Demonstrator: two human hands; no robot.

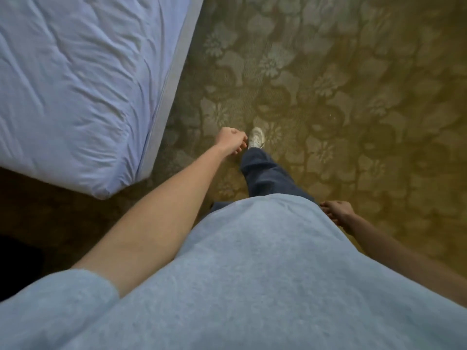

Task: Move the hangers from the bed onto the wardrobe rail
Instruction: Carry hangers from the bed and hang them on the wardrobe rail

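The person stands on a mustard-yellow carpet with a floral pattern (341,97), one leg in dark blue trousers (265,173) stepping forward onto a white trainer (257,138). The bed with its wrinkled pale lilac sheet (75,84) fills the far left, its near corner just left of the outstretched left arm. No hangers show on the visible part of the sheet, and the wardrobe rail is out of view, so I cannot tell where either lies.

The left hand (231,143) swings forward, its fingers (240,147) loosely curled and holding nothing. The right hand (337,214) hangs beside the pale blue fleece top (252,274), its fingers relaxed and also without anything in them.

The bed lies left of both hands, and the left hand is the nearer one. Judging by the stride, this is a walking step between bed and wardrobe.
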